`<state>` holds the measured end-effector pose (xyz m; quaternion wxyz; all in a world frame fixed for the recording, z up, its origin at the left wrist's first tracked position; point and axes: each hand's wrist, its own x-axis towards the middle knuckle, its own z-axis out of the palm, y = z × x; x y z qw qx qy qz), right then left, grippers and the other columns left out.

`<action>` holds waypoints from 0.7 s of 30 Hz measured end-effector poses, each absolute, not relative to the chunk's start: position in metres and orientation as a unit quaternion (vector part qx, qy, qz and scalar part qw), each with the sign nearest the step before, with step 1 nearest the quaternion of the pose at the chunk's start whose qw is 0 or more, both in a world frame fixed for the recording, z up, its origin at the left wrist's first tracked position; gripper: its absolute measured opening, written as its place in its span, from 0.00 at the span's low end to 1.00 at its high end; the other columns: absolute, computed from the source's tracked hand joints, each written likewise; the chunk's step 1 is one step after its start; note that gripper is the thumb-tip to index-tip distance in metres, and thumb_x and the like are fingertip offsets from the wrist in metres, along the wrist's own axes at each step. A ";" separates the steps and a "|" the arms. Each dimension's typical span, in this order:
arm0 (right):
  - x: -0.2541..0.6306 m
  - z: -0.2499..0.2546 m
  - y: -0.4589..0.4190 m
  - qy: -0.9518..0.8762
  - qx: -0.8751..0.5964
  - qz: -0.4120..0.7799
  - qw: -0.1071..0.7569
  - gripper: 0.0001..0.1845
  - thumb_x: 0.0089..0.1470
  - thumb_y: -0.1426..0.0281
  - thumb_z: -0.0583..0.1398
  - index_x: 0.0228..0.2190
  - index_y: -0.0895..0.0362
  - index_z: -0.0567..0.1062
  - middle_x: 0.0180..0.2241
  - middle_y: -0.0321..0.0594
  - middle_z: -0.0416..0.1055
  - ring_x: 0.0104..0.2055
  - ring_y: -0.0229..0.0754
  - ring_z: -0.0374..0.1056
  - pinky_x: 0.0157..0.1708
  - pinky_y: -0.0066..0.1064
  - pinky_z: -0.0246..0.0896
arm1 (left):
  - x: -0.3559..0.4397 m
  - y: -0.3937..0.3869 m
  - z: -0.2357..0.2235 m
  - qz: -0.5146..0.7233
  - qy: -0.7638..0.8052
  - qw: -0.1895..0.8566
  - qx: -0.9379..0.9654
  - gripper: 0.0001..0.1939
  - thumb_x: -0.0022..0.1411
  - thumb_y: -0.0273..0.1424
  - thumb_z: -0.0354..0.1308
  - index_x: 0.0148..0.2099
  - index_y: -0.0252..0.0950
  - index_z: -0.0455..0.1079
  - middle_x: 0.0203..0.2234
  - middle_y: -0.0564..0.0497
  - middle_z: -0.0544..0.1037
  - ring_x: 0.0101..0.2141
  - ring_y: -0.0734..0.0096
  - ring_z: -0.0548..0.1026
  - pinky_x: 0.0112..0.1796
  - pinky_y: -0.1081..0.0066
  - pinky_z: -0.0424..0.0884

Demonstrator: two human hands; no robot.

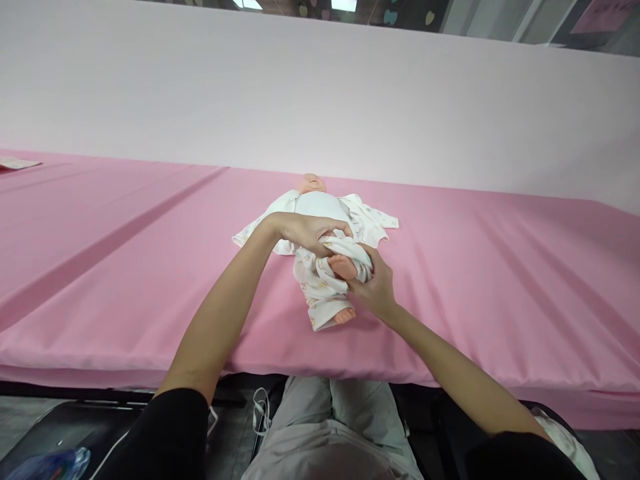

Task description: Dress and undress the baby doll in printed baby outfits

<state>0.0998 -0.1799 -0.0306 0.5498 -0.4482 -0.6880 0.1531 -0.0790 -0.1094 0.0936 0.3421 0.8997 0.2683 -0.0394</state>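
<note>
A baby doll (313,183) lies on its back, head toward the wall, feet toward me. White patterned pants (320,283) cover its legs, and both bare feet stick out of the cuffs. Its white top (367,217) is spread out at both sides. My left hand (315,233) reaches over the doll's middle, thumb and fingers curled around the bunched fabric of the raised leg. My right hand (374,280) grips the same pant leg from the right, beside the doll's raised foot (343,267). The other foot (345,315) rests low, near the table's front.
A pink cloth (150,267) covers the table, with creases running across it. Behind stands a white partition (320,100). A flat pale item (17,163) lies at the far left. Below the front edge are black chairs (65,433) and a white cord (261,410).
</note>
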 end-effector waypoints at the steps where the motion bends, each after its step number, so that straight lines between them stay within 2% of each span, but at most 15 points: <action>1: 0.100 -0.032 -0.179 -0.685 -0.448 0.157 0.553 0.22 0.44 0.65 0.64 0.43 0.53 0.69 0.38 0.39 0.74 0.38 0.45 0.70 0.36 0.37 0.66 | -0.078 -0.111 0.094 -0.039 0.278 0.334 0.900 0.23 0.48 0.29 0.54 0.49 0.38 0.61 0.38 0.51 0.70 0.38 0.69 0.68 0.35 0.73 0.63; 6: 0.100 -0.039 -0.176 -0.666 -0.440 0.184 0.574 0.23 0.42 0.65 0.65 0.42 0.54 0.69 0.37 0.38 0.73 0.36 0.44 0.69 0.35 0.35 0.65 | -0.069 -0.123 0.096 -0.030 0.338 0.257 0.905 0.16 0.50 0.30 0.52 0.44 0.38 0.62 0.36 0.51 0.70 0.35 0.69 0.68 0.32 0.73 0.61; 10: 0.098 -0.033 -0.178 -0.621 -0.444 0.250 0.595 0.20 0.38 0.64 0.67 0.35 0.55 0.69 0.31 0.35 0.71 0.32 0.41 0.66 0.32 0.33 0.64 | -0.065 -0.119 0.091 -0.012 0.365 0.212 0.906 0.11 0.53 0.33 0.52 0.40 0.37 0.62 0.32 0.50 0.71 0.31 0.69 0.67 0.29 0.72 0.59; 13: 0.101 -0.025 -0.176 -0.586 -0.428 0.364 0.584 0.20 0.32 0.68 0.67 0.32 0.56 0.70 0.28 0.34 0.70 0.31 0.41 0.65 0.29 0.31 0.63 | -0.070 -0.106 0.084 -0.023 0.350 0.265 0.898 0.13 0.54 0.37 0.52 0.41 0.37 0.64 0.35 0.50 0.72 0.34 0.68 0.68 0.31 0.72 0.61; 17: 0.109 -0.022 -0.164 -0.516 -0.415 0.547 0.512 0.15 0.31 0.73 0.59 0.29 0.58 0.72 0.25 0.36 0.70 0.26 0.42 0.65 0.22 0.31 0.60 | -0.082 -0.088 0.074 -0.024 0.313 0.366 0.876 0.21 0.52 0.40 0.56 0.48 0.39 0.64 0.45 0.51 0.72 0.43 0.67 0.68 0.39 0.74 0.62; 21: 0.119 -0.020 -0.151 -0.476 -0.357 0.642 0.483 0.19 0.30 0.74 0.54 0.29 0.59 0.75 0.33 0.42 0.75 0.36 0.50 0.71 0.36 0.40 0.68 | -0.089 -0.080 0.069 -0.013 0.320 0.406 0.856 0.25 0.56 0.45 0.53 0.54 0.40 0.63 0.52 0.50 0.69 0.49 0.68 0.65 0.44 0.75 0.61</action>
